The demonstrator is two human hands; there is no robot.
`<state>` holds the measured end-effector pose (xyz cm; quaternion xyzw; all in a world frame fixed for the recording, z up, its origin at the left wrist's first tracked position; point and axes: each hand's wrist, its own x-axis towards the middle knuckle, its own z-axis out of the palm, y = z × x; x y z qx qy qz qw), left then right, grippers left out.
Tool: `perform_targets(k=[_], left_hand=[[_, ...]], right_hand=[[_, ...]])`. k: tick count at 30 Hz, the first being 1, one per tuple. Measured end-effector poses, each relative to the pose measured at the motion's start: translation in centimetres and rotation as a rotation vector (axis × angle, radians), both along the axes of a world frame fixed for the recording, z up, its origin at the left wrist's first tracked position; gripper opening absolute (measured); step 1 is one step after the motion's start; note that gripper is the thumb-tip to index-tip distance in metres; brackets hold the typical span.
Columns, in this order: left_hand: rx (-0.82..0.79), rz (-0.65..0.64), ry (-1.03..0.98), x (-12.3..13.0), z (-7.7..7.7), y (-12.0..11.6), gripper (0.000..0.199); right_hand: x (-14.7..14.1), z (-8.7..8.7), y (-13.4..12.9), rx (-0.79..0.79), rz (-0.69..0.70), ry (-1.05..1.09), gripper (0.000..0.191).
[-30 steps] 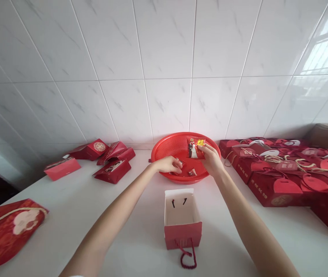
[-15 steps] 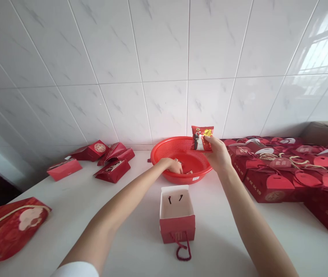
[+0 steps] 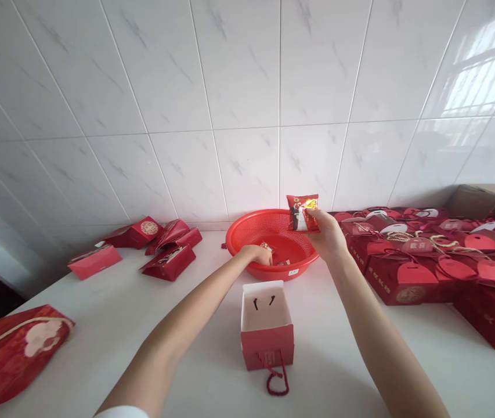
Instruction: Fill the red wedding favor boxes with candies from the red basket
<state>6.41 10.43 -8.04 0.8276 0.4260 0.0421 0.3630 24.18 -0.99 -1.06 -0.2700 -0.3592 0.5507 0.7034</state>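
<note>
White tabletop point(image 3: 212, 366), set against a grey-veined tiled wall point(image 3: 247, 75). Far left: red pouch point(image 3: 12, 354) with pale cord, lying flat. Left rear: a loose group of red cartons point(image 3: 169, 262). Right: closely packed red gift boxes point(image 3: 404, 281), several with twisted cords; brown cardboard box point(image 3: 473, 202) behind. Barred window reflection point(image 3: 482, 78) shows on upper-right tiles.

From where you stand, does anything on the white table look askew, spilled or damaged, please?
Nothing looks spilled or damaged. The one untidy spot is the cluster of dark red boxes left of the red perforated basket: they lie at mixed angles, while the tied gift boxes on the right stand closely packed.
</note>
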Motion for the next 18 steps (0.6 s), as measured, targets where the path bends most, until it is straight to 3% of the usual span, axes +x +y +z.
perform_targets(k=[4, 8, 14, 18], left_hand=[[-0.057, -0.08, 0.22, 0.1, 0.9, -0.5, 0.019], [-0.026, -0.083, 0.227, -0.1, 1.4, -0.9, 0.025], [0.026, -0.007, 0.017, -1.2, 1.7, -1.8, 0.038], [0.009, 0.105, -0.429, -1.9, 1.8, -2.6, 0.043]], right_hand=[[0.1, -0.3, 0.4, -0.02, -0.019, -0.012, 0.013], [0.1, -0.7, 0.8, -0.023, -0.016, -0.025, 0.014], [-0.1, -1.7, 1.7, -0.103, -0.019, -0.042, 0.017], [-0.6, -2.6, 2.3, -0.114, -0.064, -0.068, 0.017]])
